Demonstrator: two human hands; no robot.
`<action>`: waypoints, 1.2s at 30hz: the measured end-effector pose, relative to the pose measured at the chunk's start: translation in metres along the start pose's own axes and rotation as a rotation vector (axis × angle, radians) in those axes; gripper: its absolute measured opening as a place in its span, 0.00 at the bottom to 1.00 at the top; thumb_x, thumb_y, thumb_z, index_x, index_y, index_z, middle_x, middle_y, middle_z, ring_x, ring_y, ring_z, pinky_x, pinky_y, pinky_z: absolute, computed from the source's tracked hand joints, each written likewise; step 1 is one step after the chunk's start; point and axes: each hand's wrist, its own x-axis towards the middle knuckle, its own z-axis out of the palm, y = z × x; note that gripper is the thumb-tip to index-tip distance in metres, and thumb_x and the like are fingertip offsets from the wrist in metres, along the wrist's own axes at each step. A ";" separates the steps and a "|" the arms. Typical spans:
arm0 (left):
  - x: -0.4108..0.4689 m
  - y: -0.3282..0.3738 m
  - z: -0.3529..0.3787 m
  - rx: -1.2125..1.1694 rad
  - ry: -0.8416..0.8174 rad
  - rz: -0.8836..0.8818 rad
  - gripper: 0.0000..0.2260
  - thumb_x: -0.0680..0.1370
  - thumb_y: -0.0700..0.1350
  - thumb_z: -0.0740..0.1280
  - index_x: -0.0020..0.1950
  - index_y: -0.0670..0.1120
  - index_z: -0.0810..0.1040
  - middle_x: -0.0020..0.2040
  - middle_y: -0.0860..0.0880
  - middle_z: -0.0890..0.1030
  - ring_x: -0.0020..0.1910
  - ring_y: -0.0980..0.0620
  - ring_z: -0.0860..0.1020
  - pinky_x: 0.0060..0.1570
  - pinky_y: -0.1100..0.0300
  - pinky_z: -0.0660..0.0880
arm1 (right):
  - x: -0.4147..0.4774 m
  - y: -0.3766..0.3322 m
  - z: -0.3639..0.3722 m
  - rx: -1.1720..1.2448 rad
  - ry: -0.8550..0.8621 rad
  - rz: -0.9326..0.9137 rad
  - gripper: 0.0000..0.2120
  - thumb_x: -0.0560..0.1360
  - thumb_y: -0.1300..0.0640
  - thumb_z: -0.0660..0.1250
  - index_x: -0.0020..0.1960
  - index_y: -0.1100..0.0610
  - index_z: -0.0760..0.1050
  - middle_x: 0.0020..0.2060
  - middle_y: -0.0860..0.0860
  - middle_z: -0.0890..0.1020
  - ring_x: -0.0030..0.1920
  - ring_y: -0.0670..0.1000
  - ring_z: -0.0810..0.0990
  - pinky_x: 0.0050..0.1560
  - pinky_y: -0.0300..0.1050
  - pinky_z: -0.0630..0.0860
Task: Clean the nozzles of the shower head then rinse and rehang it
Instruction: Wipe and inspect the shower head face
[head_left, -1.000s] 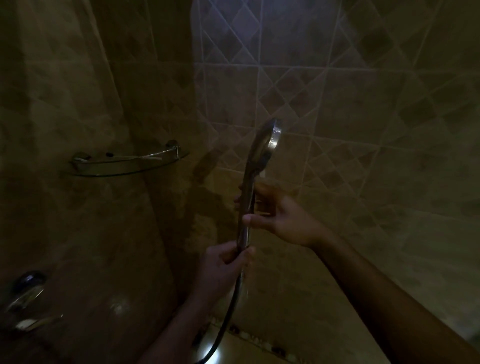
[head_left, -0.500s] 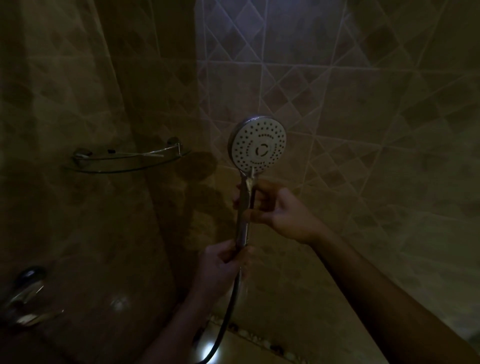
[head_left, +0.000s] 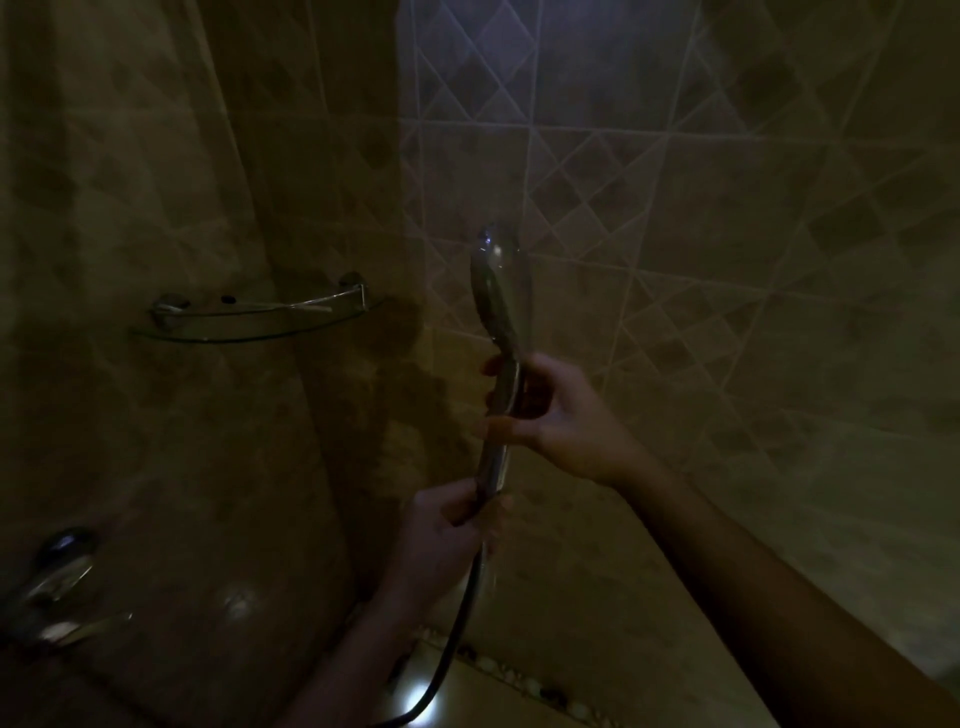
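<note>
The chrome shower head stands upright in the middle of the dim shower stall. Its round head is turned edge-on, nozzle face to the left, so the nozzles are hidden. My left hand grips the bottom of the handle where the dark hose joins. My right hand holds the upper handle just below the head, thumb across the front. The hose hangs down toward the floor.
A curved glass corner shelf with chrome brackets is on the left wall. A chrome tap fitting sits at the lower left. Tiled walls close in on all sides. A pebble border strip runs along the floor.
The shower head has been twisted about its handle: half a second ago its nozzle face pointed at me, now it is edge-on. Both hands keep their grip in about the same places.
</note>
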 end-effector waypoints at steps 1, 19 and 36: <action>-0.001 0.001 0.001 0.018 0.007 0.002 0.08 0.73 0.45 0.75 0.40 0.40 0.83 0.33 0.35 0.82 0.29 0.48 0.79 0.31 0.58 0.76 | 0.001 0.001 0.002 -0.046 0.025 -0.001 0.22 0.68 0.62 0.79 0.60 0.60 0.76 0.41 0.50 0.83 0.42 0.52 0.84 0.44 0.47 0.84; -0.007 0.000 -0.005 -0.018 0.027 0.033 0.02 0.75 0.41 0.73 0.43 0.45 0.85 0.30 0.43 0.80 0.28 0.48 0.79 0.31 0.55 0.77 | -0.002 0.004 0.002 0.015 -0.154 0.100 0.16 0.76 0.56 0.73 0.62 0.50 0.77 0.57 0.59 0.84 0.60 0.59 0.83 0.63 0.65 0.78; -0.012 -0.002 -0.008 -0.003 0.093 -0.011 0.03 0.74 0.43 0.75 0.41 0.50 0.87 0.29 0.47 0.80 0.29 0.49 0.78 0.32 0.53 0.77 | -0.003 0.005 0.016 -0.069 0.024 0.099 0.18 0.69 0.61 0.79 0.54 0.62 0.74 0.36 0.50 0.81 0.34 0.43 0.80 0.35 0.38 0.77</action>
